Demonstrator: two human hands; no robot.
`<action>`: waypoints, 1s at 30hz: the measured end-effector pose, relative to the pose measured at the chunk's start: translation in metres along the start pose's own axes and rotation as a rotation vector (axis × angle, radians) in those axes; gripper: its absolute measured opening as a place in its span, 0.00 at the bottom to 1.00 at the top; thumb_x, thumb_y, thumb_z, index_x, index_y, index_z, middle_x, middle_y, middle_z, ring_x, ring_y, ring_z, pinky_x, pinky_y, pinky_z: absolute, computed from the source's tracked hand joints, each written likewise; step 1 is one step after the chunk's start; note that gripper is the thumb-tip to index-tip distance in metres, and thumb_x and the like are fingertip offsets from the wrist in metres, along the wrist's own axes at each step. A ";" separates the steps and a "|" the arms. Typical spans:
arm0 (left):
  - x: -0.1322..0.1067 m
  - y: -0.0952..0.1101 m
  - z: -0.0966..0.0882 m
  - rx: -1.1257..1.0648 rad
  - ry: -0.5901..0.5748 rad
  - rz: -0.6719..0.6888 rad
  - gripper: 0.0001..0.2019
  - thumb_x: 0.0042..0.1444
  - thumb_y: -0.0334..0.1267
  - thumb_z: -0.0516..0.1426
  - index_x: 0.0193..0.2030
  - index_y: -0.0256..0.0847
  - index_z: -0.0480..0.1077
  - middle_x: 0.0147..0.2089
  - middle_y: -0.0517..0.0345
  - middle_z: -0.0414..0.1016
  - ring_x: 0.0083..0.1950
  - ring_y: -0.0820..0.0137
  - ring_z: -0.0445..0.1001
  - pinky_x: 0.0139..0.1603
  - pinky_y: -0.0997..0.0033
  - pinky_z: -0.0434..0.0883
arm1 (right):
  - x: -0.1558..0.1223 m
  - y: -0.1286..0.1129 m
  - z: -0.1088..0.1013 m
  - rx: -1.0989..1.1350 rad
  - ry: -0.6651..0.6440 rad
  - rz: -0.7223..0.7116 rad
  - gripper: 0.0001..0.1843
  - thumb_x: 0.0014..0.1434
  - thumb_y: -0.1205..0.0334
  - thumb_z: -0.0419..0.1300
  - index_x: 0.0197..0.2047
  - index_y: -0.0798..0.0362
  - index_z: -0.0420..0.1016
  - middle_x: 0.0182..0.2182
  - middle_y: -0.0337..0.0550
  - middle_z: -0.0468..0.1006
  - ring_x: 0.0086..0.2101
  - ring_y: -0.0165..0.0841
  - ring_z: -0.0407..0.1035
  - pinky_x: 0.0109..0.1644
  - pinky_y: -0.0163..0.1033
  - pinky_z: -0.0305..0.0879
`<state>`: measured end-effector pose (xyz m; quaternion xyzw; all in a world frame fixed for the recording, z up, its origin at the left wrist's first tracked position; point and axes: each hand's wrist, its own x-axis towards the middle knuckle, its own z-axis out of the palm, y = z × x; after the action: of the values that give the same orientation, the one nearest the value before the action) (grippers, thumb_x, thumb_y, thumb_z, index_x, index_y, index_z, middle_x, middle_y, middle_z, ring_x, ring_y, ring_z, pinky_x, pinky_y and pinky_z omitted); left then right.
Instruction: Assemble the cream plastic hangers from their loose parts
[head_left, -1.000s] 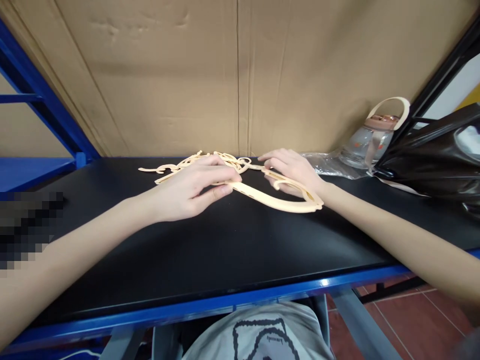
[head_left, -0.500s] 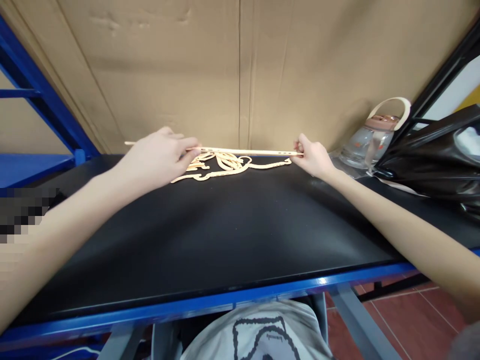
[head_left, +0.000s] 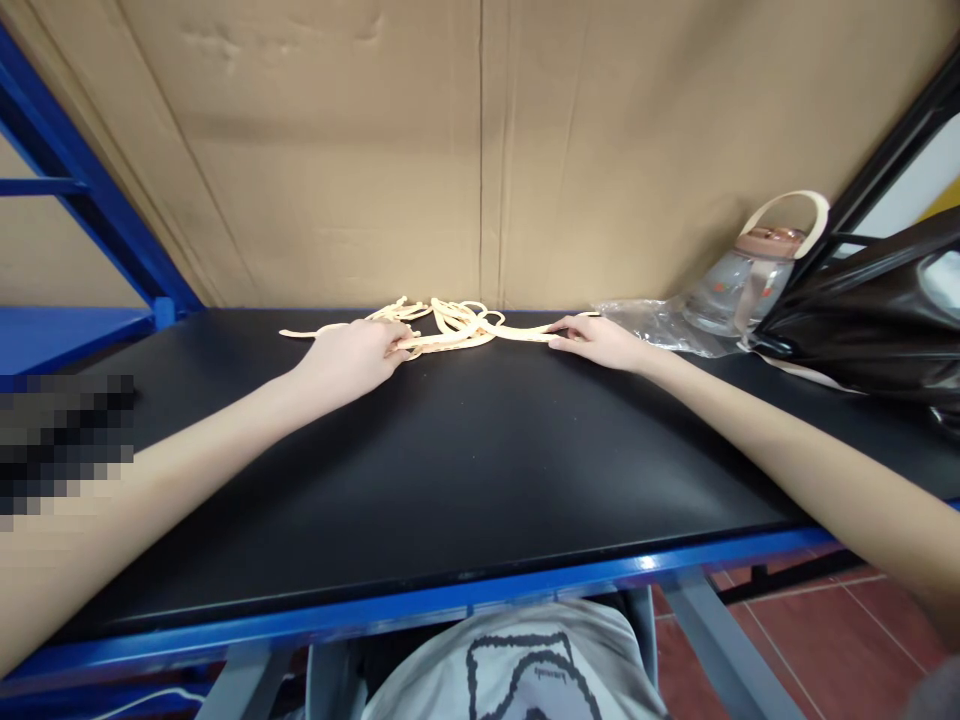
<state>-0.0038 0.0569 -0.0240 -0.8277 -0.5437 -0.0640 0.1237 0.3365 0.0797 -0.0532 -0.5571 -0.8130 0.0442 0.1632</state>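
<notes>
A pile of thin cream cut-out pieces [head_left: 450, 322] lies at the far side of the black table [head_left: 465, 470], close to the cardboard wall. My left hand [head_left: 352, 355] rests at the pile's left end, fingers curled and pinching a long curved piece [head_left: 480, 336]. My right hand [head_left: 600, 342] is at the pile's right end, its fingers pressed together on the other tip of the same piece. The piece lies low, on or just above the pile.
A clear jug with a pink lid and cream handle [head_left: 739, 275] stands at the back right on crumpled clear plastic [head_left: 652, 325]. A black plastic bag [head_left: 870, 310] fills the right edge. Blue shelving [head_left: 82, 245] stands at left. The cardboard wall [head_left: 480, 150] closes the back.
Both hands lifted the long piece from the near table, held it level above the pile, and have now lowered it onto the pile at the back.
</notes>
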 end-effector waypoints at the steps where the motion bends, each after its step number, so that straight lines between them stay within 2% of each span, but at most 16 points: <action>1: 0.001 -0.001 0.002 -0.014 -0.006 0.026 0.16 0.60 0.42 0.46 0.45 0.43 0.72 0.44 0.54 0.78 0.44 0.58 0.75 0.38 0.66 0.66 | 0.000 0.000 0.000 -0.015 -0.007 0.003 0.25 0.61 0.42 0.49 0.48 0.52 0.72 0.28 0.40 0.72 0.30 0.33 0.65 0.33 0.36 0.56; 4: 0.003 -0.004 0.005 -0.063 -0.005 0.063 0.14 0.59 0.41 0.45 0.41 0.42 0.71 0.40 0.53 0.77 0.41 0.61 0.74 0.38 0.67 0.65 | -0.002 0.002 0.000 -0.016 0.016 0.035 0.30 0.59 0.41 0.51 0.55 0.55 0.66 0.31 0.43 0.73 0.31 0.36 0.68 0.34 0.38 0.59; 7: 0.005 -0.004 0.008 -0.122 0.041 0.112 0.14 0.59 0.41 0.45 0.39 0.42 0.70 0.41 0.53 0.76 0.42 0.61 0.73 0.38 0.67 0.65 | -0.002 0.005 0.004 -0.046 0.077 0.014 0.35 0.60 0.41 0.50 0.62 0.56 0.58 0.46 0.53 0.71 0.39 0.40 0.70 0.43 0.43 0.64; 9: 0.005 -0.002 0.008 -0.152 0.063 0.159 0.14 0.60 0.43 0.45 0.38 0.41 0.69 0.40 0.53 0.75 0.41 0.62 0.72 0.37 0.67 0.64 | 0.000 0.008 0.009 -0.102 0.104 -0.040 0.31 0.63 0.45 0.47 0.62 0.56 0.60 0.57 0.56 0.64 0.49 0.44 0.67 0.53 0.47 0.62; 11: 0.005 0.000 0.009 -0.171 0.070 0.177 0.15 0.61 0.43 0.44 0.38 0.40 0.68 0.38 0.53 0.75 0.40 0.62 0.72 0.38 0.66 0.64 | 0.002 0.010 0.012 -0.154 0.088 -0.087 0.28 0.65 0.48 0.43 0.61 0.56 0.63 0.60 0.54 0.62 0.55 0.47 0.62 0.58 0.50 0.58; 14: 0.005 0.001 0.010 -0.191 0.065 0.182 0.15 0.61 0.44 0.44 0.39 0.40 0.68 0.39 0.52 0.74 0.41 0.61 0.72 0.39 0.66 0.64 | 0.005 0.011 0.014 -0.198 0.044 -0.109 0.27 0.66 0.50 0.41 0.59 0.55 0.65 0.57 0.50 0.68 0.55 0.47 0.61 0.59 0.51 0.57; 18: 0.007 -0.002 0.014 -0.203 0.058 0.207 0.14 0.60 0.45 0.45 0.38 0.41 0.69 0.40 0.53 0.74 0.42 0.62 0.71 0.40 0.66 0.64 | 0.004 0.007 0.008 -0.216 0.063 -0.094 0.26 0.66 0.49 0.43 0.57 0.58 0.66 0.52 0.54 0.70 0.52 0.45 0.64 0.56 0.47 0.59; 23: 0.007 -0.006 0.018 -0.208 0.079 0.206 0.14 0.59 0.45 0.46 0.35 0.41 0.69 0.37 0.53 0.72 0.40 0.61 0.70 0.38 0.66 0.64 | -0.005 -0.008 -0.011 -0.278 -0.054 -0.021 0.23 0.66 0.47 0.42 0.44 0.53 0.71 0.40 0.49 0.76 0.38 0.39 0.71 0.41 0.41 0.62; 26: 0.007 -0.006 0.019 -0.190 0.077 0.188 0.13 0.59 0.45 0.46 0.33 0.41 0.67 0.34 0.53 0.70 0.38 0.62 0.70 0.37 0.65 0.63 | -0.012 -0.018 -0.022 -0.294 -0.162 0.002 0.23 0.65 0.44 0.42 0.39 0.51 0.69 0.33 0.45 0.77 0.31 0.36 0.70 0.33 0.37 0.57; 30: 0.007 -0.006 0.020 -0.177 0.109 0.206 0.13 0.60 0.44 0.45 0.32 0.41 0.65 0.34 0.52 0.71 0.44 0.59 0.69 0.42 0.63 0.64 | -0.019 -0.028 -0.028 -0.289 -0.243 -0.002 0.26 0.62 0.36 0.43 0.37 0.50 0.66 0.29 0.43 0.75 0.28 0.35 0.69 0.28 0.35 0.54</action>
<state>-0.0066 0.0710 -0.0406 -0.8821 -0.4406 -0.1433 0.0854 0.3260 0.0484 -0.0238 -0.5646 -0.8251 -0.0062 -0.0178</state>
